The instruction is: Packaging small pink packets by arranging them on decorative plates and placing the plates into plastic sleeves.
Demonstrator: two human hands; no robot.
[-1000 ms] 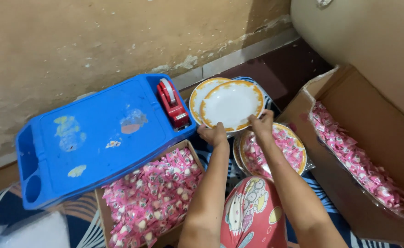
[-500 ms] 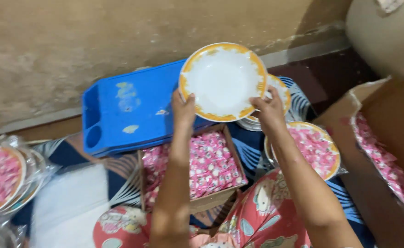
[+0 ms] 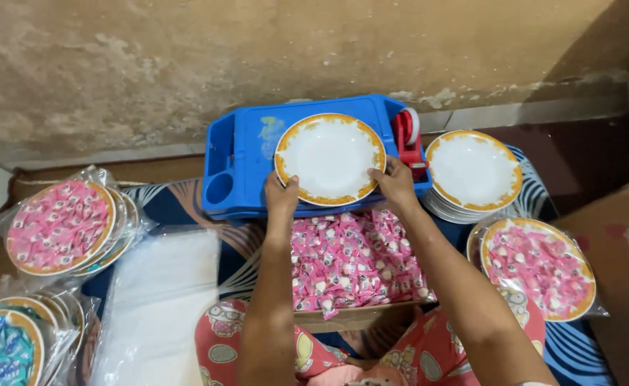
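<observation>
Directly beyond both hands lies the blue plastic lap table (image 3: 246,154), its flat top turned up and its far edge close to the stained wall (image 3: 186,64). Just below the wrists, between the forearms, an open cardboard box (image 3: 350,318) is filled with small pink sweet packets (image 3: 350,254). Left of the left hand, a sheet of clear plastic bags (image 3: 161,300) spreads on the patterned cloth, and further left sit wrapped plates of pink sweets (image 3: 61,225). Right of the right hand stands a stack of empty white plates (image 3: 474,171) with orange rims, and nearer the person on that side a wrapped plate of pink sweets (image 3: 540,268). On the lap table rests the white plate with an orange rim (image 3: 330,157), held from both sides. A red tape dispenser (image 3: 409,136) sits just beyond the right hand, at the table's right end. The left hand (image 3: 281,194) pinches the plate's near-left rim, thumb on top; the right hand (image 3: 394,184) grips the near-right rim, though its fingers seem partly tucked under the edge and are hard to make out.
</observation>
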